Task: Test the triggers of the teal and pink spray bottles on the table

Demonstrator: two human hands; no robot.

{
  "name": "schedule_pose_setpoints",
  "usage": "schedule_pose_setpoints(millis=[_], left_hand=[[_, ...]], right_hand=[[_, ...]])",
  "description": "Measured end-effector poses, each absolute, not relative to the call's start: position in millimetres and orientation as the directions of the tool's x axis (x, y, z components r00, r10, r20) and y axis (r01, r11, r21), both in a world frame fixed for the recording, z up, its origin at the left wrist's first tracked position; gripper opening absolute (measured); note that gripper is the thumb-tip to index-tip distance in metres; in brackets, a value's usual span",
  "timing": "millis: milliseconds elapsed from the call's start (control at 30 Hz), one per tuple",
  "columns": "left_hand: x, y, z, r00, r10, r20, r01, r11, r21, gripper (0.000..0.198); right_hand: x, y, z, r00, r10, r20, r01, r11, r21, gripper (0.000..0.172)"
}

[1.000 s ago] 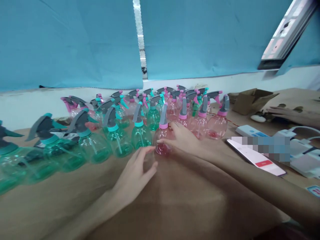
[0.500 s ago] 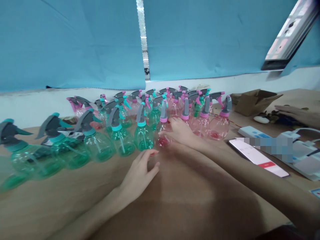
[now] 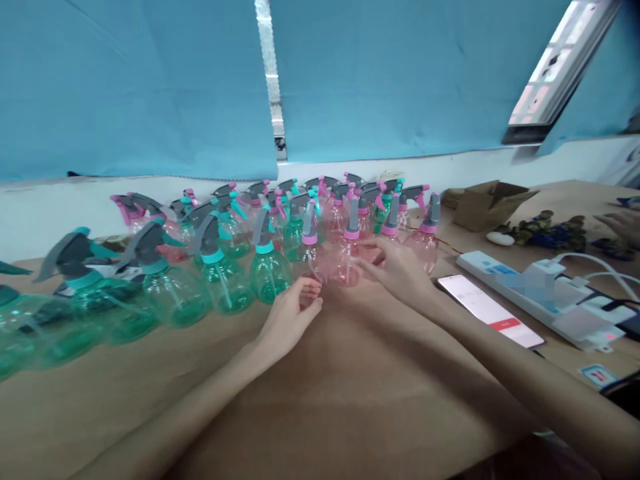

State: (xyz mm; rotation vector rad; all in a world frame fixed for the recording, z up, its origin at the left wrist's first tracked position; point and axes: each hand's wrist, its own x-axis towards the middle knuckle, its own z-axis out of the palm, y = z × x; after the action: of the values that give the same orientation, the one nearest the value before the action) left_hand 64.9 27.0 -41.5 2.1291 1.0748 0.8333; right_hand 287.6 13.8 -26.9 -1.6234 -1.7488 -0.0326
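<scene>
My left hand [image 3: 293, 310] is held low over the table, its fingers curved and its thumb apart, with nothing in it. Just beyond its fingertips stand a pink spray bottle [image 3: 309, 257] and a green spray bottle [image 3: 271, 272]. My right hand [image 3: 400, 270] reaches in from the right with thumb and fingers apart. Its fingertips are at the right side of a second pink spray bottle [image 3: 345, 267]; whether they touch it I cannot tell. Behind this hand, another pink spray bottle [image 3: 390, 230] is partly hidden. A pink spray bottle [image 3: 423, 248] ends the front row on the right.
Several more green spray bottles [image 3: 175, 297] continue the front row leftward, with mixed ones behind. To the right lie a phone [image 3: 483, 303], a power strip [image 3: 523, 280] with plugs, a white oval object [image 3: 500, 238] and an open cardboard box [image 3: 493, 207]. Another person's hand [image 3: 623, 227] is at far right.
My right hand has moved rightward from the first pink spray bottle to the second. My left hand has come slightly nearer the front row. The view has shifted right.
</scene>
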Motion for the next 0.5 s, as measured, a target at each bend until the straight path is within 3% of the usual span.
schedule_pose_setpoints(millis=[267, 500], left_hand=[[86, 18, -44, 0.529, 0.811, 0.249, 0.424, -0.507, 0.751, 0.014], [89, 10, -38, 0.552, 0.799, 0.239, 0.428, -0.517, 0.741, 0.013]], right_hand=[[293, 37, -37, 0.131, 0.865, 0.484, 0.838, 0.165, -0.520, 0.066], [283, 57, -35, 0.190, 0.910, 0.369, 0.845, 0.040, -0.533, 0.068]])
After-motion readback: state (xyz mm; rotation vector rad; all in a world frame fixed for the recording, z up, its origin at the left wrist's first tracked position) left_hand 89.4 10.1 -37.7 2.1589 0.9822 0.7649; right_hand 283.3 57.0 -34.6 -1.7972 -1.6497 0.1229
